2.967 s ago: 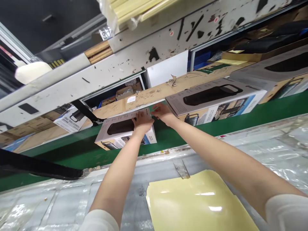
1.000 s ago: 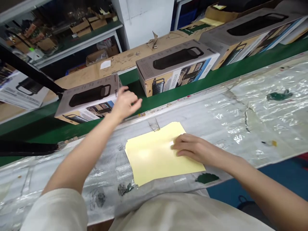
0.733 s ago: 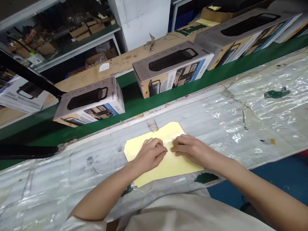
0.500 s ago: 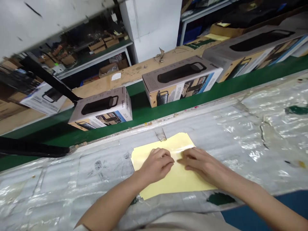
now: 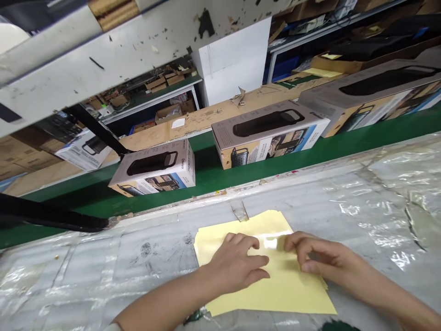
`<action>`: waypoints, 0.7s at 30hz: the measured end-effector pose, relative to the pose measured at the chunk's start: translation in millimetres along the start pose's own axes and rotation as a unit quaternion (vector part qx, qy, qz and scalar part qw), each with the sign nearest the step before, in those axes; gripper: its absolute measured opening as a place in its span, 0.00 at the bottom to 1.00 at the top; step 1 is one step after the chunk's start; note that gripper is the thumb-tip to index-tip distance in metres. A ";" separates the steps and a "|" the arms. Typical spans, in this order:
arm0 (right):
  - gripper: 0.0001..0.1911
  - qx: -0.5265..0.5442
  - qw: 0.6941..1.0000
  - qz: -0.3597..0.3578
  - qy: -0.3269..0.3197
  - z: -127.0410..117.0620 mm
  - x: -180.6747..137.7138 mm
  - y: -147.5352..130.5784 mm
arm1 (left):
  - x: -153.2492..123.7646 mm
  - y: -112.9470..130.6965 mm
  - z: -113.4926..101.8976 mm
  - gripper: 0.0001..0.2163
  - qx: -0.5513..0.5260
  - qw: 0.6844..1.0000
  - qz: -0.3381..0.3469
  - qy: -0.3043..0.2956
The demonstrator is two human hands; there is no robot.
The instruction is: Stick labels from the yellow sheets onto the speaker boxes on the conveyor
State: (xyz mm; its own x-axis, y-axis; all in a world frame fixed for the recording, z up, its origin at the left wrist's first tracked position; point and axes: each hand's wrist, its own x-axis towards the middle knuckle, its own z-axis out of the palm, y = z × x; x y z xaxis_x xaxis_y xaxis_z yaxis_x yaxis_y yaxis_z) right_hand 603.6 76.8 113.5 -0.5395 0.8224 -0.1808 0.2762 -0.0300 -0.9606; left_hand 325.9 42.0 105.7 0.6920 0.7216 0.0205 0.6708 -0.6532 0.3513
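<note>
A pale yellow sheet (image 5: 275, 294) lies on the plastic-covered table (image 5: 103, 271) in front of me. My left hand (image 5: 237, 264) rests flat on the sheet's left half, fingers stretched out together. My right hand (image 5: 319, 257) sits on the sheet's right half with its fingers curled, and the fingertips pinch at a glossy spot near the sheet's middle. What they hold is too small to make out. The two hands are a few centimetres apart.
Beyond the table runs a green conveyor belt (image 5: 241, 172) carrying three speaker boxes: one left (image 5: 155, 168), one middle (image 5: 272, 133), one right (image 5: 372, 92). A scrap of clear tape (image 5: 240, 212) sticks up at the sheet's far edge. A black bar (image 5: 51, 216) lies at left, under a white beam (image 5: 103, 50).
Both hands left the speaker box on the belt and came down onto the yellow sheet. The right hand's fingers have curled into a pinch. The camera has tilted up slightly.
</note>
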 end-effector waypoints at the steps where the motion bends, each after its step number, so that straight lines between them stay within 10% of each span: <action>1: 0.23 0.015 1.000 0.006 0.007 -5.3 1.9 -2.5 | 0.7 0.7 -1.7 0.15 0.001 1.000 -0.001 -0.007; 7: 0.25 -0.070 0.996 -0.033 0.052 -28.3 38.2 -26.9 | 33.0 -25.2 -37.1 0.08 -0.162 0.984 -0.034 -0.070; 13: 0.14 -0.222 0.944 -0.208 0.128 -59.5 112.5 -34.8 | 141.3 -81.8 -99.7 0.09 -0.023 0.957 -0.124 0.260; 21: 0.07 -0.363 0.829 -0.326 0.275 -129.0 194.0 -39.8 | 239.9 -112.3 -100.6 0.31 0.166 0.963 -0.160 0.143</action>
State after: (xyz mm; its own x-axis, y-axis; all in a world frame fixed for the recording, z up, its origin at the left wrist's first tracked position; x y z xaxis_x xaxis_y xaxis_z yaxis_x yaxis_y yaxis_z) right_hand 590.5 310.9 143.9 -0.3741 0.6694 0.6418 0.5811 0.7086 -0.4004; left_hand 389.7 311.5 165.3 0.3666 0.9005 0.2338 0.9184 -0.3904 0.0640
